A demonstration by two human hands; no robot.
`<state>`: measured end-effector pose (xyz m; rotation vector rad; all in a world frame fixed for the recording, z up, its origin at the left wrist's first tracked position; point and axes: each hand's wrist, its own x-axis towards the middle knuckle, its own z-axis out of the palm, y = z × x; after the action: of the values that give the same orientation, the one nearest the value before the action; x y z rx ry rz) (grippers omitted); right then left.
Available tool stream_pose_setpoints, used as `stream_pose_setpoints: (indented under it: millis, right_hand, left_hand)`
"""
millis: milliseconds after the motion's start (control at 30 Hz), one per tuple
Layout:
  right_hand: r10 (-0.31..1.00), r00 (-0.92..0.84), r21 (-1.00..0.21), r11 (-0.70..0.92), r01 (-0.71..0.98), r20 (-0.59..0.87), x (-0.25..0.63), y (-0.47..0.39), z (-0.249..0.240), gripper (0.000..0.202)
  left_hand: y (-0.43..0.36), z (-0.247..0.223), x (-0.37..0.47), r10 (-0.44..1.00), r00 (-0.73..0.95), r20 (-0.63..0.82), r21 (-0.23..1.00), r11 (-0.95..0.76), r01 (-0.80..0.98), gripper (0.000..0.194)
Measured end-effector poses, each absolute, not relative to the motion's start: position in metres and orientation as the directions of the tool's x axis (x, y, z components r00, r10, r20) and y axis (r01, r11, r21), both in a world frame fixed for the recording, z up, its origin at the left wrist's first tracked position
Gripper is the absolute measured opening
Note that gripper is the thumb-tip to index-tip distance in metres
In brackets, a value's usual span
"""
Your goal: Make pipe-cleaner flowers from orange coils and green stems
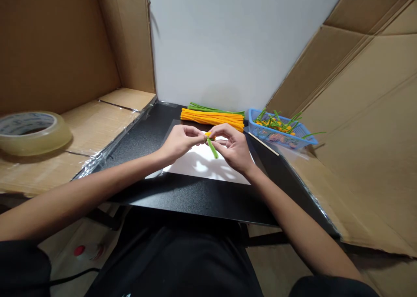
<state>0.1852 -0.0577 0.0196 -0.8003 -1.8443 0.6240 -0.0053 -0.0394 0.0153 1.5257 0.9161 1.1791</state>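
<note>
Over a white sheet on the black table, both hands meet at a small pipe-cleaner piece. It has a yellow-orange curled top and a green stem that slants down toward me. My left hand pinches it from the left between thumb and forefinger. From the right, the fingers of my right hand close round its yellow-orange part, hiding some of it. Just beyond the hands lies a bundle of yellow-orange pipe cleaners, with green pipe cleaners behind.
At the right, a blue plastic basket holds several green and yellow-orange pieces. A thin wooden stick lies beside it. A big roll of clear tape rests on cardboard at the left. Cardboard walls flank the table; a red-capped bottle is below.
</note>
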Motion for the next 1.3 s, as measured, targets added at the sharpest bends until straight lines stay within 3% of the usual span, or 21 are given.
stream_pose_setpoints:
  millis: [300, 567, 800, 1033, 1233, 1300]
  right_hand:
    - [0.639, -0.300, -0.572, 0.769, 0.287, 0.708, 0.187, -0.058, 0.020, 0.002]
    - [0.750, -0.164, -0.723, 0.661, 0.201, 0.641, 0.185, -0.057, 0.022, 0.021]
    - [0.768, -0.135, -0.748, 0.640, 0.176, 0.626, 0.181, -0.060, 0.022, 0.025]
    - [0.826, -0.116, -0.822, 0.562, 0.094, 0.552, 0.178, -0.058, 0.019, 0.029]
    - [0.880, -0.144, -0.892, 0.445, -0.081, 0.452, 0.173, -0.058, 0.018, 0.036]
    - [0.866, -0.145, -0.878, 0.476, -0.049, 0.478, 0.174, -0.058, 0.019, 0.034]
  left_hand:
    - [-0.042, 0.017, -0.008, 0.913, 0.295, 0.283, 0.956, -0.293, -0.011, 0.031]
    - [-0.037, 0.015, -0.007, 0.841, 0.341, 0.420, 0.897, -0.441, -0.018, 0.037]
    - [-0.043, 0.015, -0.007, 0.773, 0.334, 0.539, 0.782, -0.607, 0.143, 0.021]
    - [-0.042, 0.006, -0.004, 0.644, 0.315, 0.697, 0.576, -0.765, 0.288, 0.006]
    - [-0.040, 0.007, -0.007, 0.372, 0.324, 0.870, 0.249, -0.898, 0.363, 0.014]
    - [-0.040, 0.008, -0.008, 0.362, 0.319, 0.876, 0.247, -0.904, 0.348, 0.012]
